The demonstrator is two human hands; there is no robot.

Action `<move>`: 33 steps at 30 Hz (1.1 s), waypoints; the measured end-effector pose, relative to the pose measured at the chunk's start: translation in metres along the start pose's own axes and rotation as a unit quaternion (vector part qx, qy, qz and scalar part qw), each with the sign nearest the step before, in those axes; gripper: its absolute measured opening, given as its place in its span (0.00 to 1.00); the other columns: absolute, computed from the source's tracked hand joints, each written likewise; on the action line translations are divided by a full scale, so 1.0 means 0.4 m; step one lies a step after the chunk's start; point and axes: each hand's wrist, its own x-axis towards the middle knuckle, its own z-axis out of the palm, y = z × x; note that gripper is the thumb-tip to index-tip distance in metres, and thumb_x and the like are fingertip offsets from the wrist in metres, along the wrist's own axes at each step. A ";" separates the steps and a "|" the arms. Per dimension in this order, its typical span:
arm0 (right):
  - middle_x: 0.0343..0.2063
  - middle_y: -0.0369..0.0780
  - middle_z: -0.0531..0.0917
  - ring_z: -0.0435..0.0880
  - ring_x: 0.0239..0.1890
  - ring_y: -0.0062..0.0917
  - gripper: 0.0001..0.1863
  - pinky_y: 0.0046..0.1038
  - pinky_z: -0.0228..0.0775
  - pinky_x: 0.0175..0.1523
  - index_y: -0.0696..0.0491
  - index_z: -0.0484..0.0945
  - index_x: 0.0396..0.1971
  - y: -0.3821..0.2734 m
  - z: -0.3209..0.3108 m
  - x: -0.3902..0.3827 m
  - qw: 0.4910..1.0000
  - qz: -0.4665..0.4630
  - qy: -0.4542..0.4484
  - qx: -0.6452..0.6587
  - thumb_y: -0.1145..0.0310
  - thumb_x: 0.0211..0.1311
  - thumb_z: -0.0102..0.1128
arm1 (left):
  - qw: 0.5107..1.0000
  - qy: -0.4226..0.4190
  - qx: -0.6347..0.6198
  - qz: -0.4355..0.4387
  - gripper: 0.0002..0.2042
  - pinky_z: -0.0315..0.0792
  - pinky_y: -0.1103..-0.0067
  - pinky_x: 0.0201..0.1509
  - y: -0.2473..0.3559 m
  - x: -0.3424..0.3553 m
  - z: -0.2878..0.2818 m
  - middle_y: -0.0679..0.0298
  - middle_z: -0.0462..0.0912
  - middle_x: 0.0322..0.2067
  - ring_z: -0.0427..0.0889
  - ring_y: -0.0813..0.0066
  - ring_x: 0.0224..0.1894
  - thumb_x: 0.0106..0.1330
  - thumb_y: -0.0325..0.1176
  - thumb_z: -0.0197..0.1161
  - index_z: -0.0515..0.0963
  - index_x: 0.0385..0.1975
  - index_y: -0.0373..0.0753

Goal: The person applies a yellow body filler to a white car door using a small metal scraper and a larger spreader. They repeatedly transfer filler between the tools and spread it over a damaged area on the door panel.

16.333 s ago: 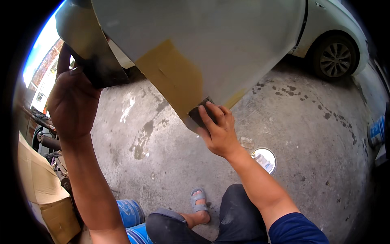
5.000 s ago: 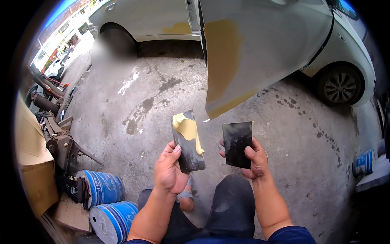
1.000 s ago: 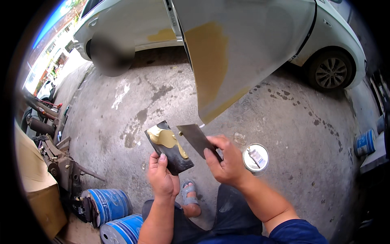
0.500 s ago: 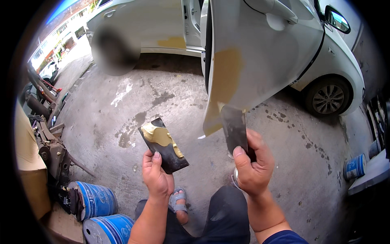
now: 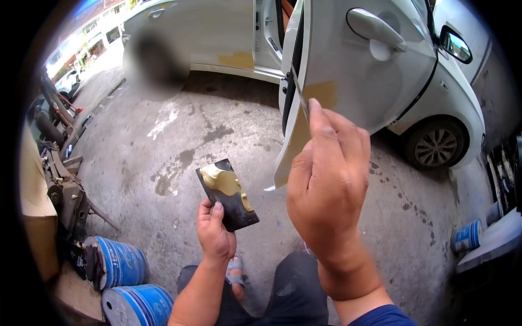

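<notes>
My left hand (image 5: 216, 233) is closed on the lower left edge of a flat black board (image 5: 239, 216). Spread over the board's upper part and right edge is a thick yellow putty (image 5: 222, 180). In front of the open white car door (image 5: 375, 70), my right hand (image 5: 331, 168) grips a thin dark spreader (image 5: 300, 92). The spreader is seen edge-on and points up along the door's rear edge; whether it touches the door cannot be told. A yellow putty patch (image 5: 321, 93) lies on the door's lower corner, partly hidden by my right hand.
Two blue drums (image 5: 122, 263) stand at lower left, below a metal jack-like frame (image 5: 68, 195) and cardboard (image 5: 38, 217). A blue can (image 5: 466, 237) is at right. The car's front wheel (image 5: 436, 142) and mirror (image 5: 455, 44) are at upper right.
My right hand has risen and turned, showing its back, bringing the spreader from the door's bottom corner up to its rear edge. My left hand still holds the putty board, slightly farther right in view.
</notes>
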 end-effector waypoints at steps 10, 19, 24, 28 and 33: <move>0.38 0.43 0.78 0.80 0.33 0.24 0.19 0.23 0.75 0.34 0.60 0.74 0.50 0.033 -0.012 -0.199 0.860 0.285 -0.168 0.388 0.77 0.58 0.58 | 0.953 -0.210 -0.067 -0.210 0.18 0.72 0.69 0.60 0.040 -0.039 -0.013 0.52 0.77 0.52 0.78 0.63 0.54 0.67 0.25 0.55 0.68 0.56 0.31; 0.15 0.37 0.75 0.76 0.17 0.27 0.20 0.26 0.69 0.26 0.58 0.73 0.52 0.060 -0.052 0.060 0.954 -0.005 -0.261 0.151 0.76 0.59 0.55 | 0.964 -0.188 -0.101 -0.160 0.17 0.74 0.71 0.57 0.105 -0.030 -0.009 0.54 0.80 0.48 0.80 0.65 0.50 0.65 0.25 0.58 0.72 0.54 0.30; 0.21 0.47 0.80 0.81 0.24 0.39 0.23 0.37 0.72 0.33 0.58 0.73 0.50 0.029 -0.067 0.243 0.876 -0.167 -0.375 -0.253 0.76 0.50 0.54 | 0.965 -0.178 -0.137 -0.136 0.19 0.75 0.72 0.55 0.106 -0.006 -0.012 0.55 0.80 0.49 0.81 0.66 0.50 0.65 0.23 0.57 0.69 0.57 0.31; 0.22 0.48 0.82 0.84 0.26 0.39 0.16 0.35 0.76 0.33 0.61 0.75 0.43 0.010 -0.032 0.250 0.816 -0.175 -0.437 -0.335 0.74 0.52 0.54 | 0.966 -0.176 -0.140 -0.126 0.19 0.76 0.72 0.55 0.105 -0.002 -0.019 0.55 0.80 0.49 0.81 0.67 0.49 0.65 0.23 0.57 0.69 0.57 0.31; 0.23 0.47 0.84 0.86 0.26 0.35 0.16 0.31 0.78 0.30 0.67 0.75 0.42 0.002 0.001 0.187 0.805 -0.140 -0.494 -0.296 0.76 0.55 0.53 | 0.972 -0.163 -0.132 -0.108 0.20 0.77 0.74 0.51 0.118 0.006 -0.021 0.55 0.80 0.47 0.82 0.66 0.47 0.65 0.23 0.57 0.68 0.57 0.31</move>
